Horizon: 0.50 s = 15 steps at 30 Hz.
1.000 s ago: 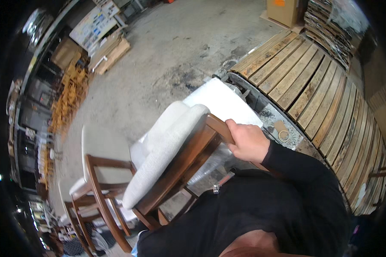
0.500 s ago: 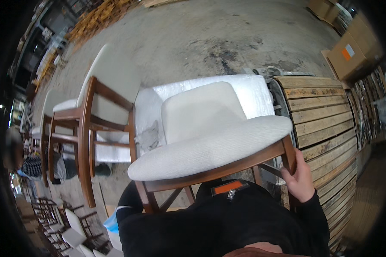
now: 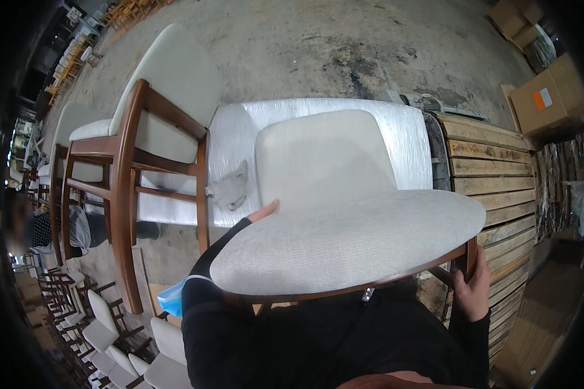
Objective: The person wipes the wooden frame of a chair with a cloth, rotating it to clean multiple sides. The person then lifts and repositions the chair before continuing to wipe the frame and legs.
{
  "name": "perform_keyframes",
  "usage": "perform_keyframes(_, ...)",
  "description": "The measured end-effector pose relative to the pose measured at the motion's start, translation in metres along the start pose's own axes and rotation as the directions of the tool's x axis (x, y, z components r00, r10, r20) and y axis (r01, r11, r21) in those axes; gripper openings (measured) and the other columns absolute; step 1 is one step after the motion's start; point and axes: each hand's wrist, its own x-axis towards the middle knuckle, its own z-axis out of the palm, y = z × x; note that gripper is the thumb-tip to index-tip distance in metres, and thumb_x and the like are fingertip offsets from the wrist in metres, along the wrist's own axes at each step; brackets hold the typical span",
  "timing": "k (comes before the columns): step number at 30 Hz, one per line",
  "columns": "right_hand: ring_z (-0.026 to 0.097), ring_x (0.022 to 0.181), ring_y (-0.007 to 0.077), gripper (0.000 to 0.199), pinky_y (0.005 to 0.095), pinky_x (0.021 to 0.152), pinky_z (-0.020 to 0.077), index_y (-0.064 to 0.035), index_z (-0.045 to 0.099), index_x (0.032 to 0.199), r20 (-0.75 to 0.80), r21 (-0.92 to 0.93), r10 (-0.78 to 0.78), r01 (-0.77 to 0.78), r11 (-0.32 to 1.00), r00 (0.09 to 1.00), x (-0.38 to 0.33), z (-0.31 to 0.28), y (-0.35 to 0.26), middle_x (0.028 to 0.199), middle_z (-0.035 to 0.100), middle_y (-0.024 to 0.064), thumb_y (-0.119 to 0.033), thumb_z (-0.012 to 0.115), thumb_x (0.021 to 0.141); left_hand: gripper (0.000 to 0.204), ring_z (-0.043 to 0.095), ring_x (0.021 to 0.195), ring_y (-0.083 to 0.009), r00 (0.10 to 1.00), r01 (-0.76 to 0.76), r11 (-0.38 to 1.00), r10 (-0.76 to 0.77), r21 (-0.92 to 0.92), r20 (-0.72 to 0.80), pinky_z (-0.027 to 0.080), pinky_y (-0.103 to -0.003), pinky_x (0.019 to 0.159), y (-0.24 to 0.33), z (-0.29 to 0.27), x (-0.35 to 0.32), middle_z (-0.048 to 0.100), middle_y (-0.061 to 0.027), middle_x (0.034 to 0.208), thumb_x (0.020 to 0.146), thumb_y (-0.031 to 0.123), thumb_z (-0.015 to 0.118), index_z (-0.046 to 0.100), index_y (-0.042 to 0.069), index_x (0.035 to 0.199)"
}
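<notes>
A chair (image 3: 344,243) with pale woven upholstery and a brown wooden frame stands right in front of me, its broad rounded seat tilted toward me and its backrest panel (image 3: 324,149) beyond. My right hand (image 3: 475,290) is closed around the wooden leg at the seat's right corner. At the left, my left hand (image 3: 265,211) grips the chair where seat and backrest meet; only part of its fingers shows. Behind the chair lies a bench-like surface wrapped in shiny white film (image 3: 402,139). On it, left of the backrest, rests a crumpled grey cloth (image 3: 230,188).
Another pale upholstered chair (image 3: 165,78) stands close at left, with a person (image 3: 78,230) beyond it. Several chairs (image 3: 113,330) crowd the lower left. A wooden slatted platform (image 3: 490,168) runs along the right, with a cardboard box (image 3: 551,97) and stacked flat material behind.
My left hand has come into view at the chair's left side. The seat has tipped toward me, showing more of its top. My right hand still grips the right corner, slightly lower in view.
</notes>
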Motion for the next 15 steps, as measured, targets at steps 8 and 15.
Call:
perform_keyframes(8,0.063,0.097,0.0294,0.059,0.0374,0.090,0.0483,0.0058,0.043,0.134,-0.033,-0.030,0.000,-0.001,1.000,0.999,0.008,0.002,-0.004,0.104,0.064,0.0234,-0.011,0.064,0.081,0.066,0.062,0.114,-0.0288,0.975,-0.023,0.950,0.090,-0.312,0.204,0.050,-0.040,0.096,-0.014,0.005,-0.013,0.055,-0.0175,0.137,0.099,0.051,0.055,0.050,-0.002,0.137)
perform_keyframes(15,0.061,0.110,0.0212,0.063,0.0347,0.096,0.0478,0.0049,0.051,0.132,0.070,0.337,-0.152,0.120,0.934,0.986,0.030,-0.007,0.000,0.117,0.064,0.0168,-0.024,0.076,0.083,0.063,0.063,0.110,-0.0277,0.972,-0.131,0.975,0.162,-0.178,0.168,0.051,-0.039,0.094,0.030,0.041,-0.035,0.057,-0.0175,0.132,0.098,0.050,0.056,0.052,-0.002,0.134)
